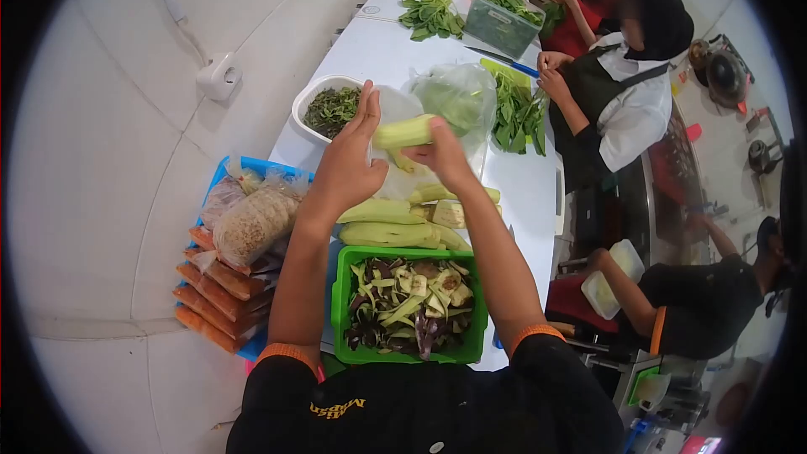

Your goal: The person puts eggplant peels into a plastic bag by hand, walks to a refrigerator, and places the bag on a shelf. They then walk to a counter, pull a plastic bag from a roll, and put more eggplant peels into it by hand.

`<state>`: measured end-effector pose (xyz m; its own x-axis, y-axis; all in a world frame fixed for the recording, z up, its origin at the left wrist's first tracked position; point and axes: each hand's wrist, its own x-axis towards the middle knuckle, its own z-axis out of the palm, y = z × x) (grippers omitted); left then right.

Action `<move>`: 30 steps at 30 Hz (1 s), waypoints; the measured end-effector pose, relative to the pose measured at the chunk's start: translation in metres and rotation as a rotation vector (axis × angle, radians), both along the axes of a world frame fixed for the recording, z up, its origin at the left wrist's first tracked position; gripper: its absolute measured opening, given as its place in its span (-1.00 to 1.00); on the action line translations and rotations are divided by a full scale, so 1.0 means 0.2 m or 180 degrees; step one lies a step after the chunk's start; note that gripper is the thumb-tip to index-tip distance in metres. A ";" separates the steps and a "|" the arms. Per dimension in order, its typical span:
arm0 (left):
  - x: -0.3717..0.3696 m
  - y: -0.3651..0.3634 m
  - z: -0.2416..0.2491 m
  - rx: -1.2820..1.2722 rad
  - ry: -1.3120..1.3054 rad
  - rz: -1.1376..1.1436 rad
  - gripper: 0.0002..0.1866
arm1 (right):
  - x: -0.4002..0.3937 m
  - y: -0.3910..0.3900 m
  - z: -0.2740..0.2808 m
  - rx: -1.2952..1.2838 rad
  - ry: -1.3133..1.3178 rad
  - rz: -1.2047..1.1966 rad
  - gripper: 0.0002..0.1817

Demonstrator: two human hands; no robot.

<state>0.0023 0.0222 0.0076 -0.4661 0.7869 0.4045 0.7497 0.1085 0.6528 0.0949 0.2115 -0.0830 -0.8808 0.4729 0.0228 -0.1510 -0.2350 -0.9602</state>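
My right hand (444, 155) grips a pale peeled eggplant (400, 132) near one end, holding it level above the table. Fingers stretched upward, my left hand (355, 151) is open beside the other end of that eggplant; whether it touches is hard to tell. Below my hands lie several more peeled eggplants (382, 234), some of them cut pieces. Nearest my body, a green tray (340, 303) holds dark purple peel strips and pale trimmings (410, 307).
Left stands a blue crate (220, 170) with bagged food (252, 223). Beyond my hands are a white tub (309, 94) of dark leaves, a plastic bag (458, 92), leafy greens (517, 113) and a knife (504, 59). Co-workers (618, 92) stand along the table's right side.
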 end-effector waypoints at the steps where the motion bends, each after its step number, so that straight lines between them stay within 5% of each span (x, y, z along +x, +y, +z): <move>1: 0.01 0.02 -0.01 0.0121 0.0045 -0.0019 0.03 | -0.01 -0.01 -0.05 0.0560 -0.0404 0.0072 -0.44; 4: -0.02 0.03 -0.04 0.0144 0.0257 0.0033 0.01 | -0.04 0.06 -0.21 0.4217 -0.1251 -0.1176 -0.37; 7: -0.04 -0.01 -0.03 -0.0158 0.0130 0.0279 0.00 | 0.06 0.24 -0.06 0.5120 -0.1826 -0.0856 -0.41; 9: -0.05 -0.02 -0.01 -0.0421 0.0007 0.0415 -0.01 | 0.13 0.30 0.10 0.5407 -0.1395 -0.1065 -0.52; 10: -0.05 -0.02 -0.01 -0.0555 -0.0058 0.0484 -0.01 | 0.16 0.34 0.17 0.5544 -0.1174 -0.1163 -0.57; 15: -0.14 0.02 -0.25 -0.0031 0.0266 0.0627 -0.02 | 0.41 0.71 0.21 0.2428 -0.0682 0.0786 -0.54; 18: -0.13 0.03 -0.24 -0.0079 0.0187 0.0577 -0.01 | 0.58 0.64 0.09 0.3028 -0.2256 0.1656 -0.32; 20: -0.10 0.03 -0.20 -0.0152 0.0074 0.0457 0.00 | 0.62 0.40 -0.11 0.4248 -0.3756 0.1499 0.33; 21: -0.09 0.03 -0.18 -0.0146 0.0044 0.0384 0.00 | 0.67 0.30 -0.18 0.5349 -0.3336 0.1262 0.32; 23: -0.08 0.04 -0.17 -0.0086 0.0022 0.0249 0.01 | 0.70 0.32 -0.36 0.5156 -0.2317 0.1186 0.34; 26: -0.07 0.03 -0.18 -0.0045 0.0047 0.0104 0.03 | 0.68 0.41 -0.36 0.4391 -0.2352 0.1501 0.28; 30: -0.06 0.01 -0.16 -0.0163 0.0034 0.0066 0.04 | 0.72 0.37 -0.41 0.4662 -0.2286 0.1352 0.13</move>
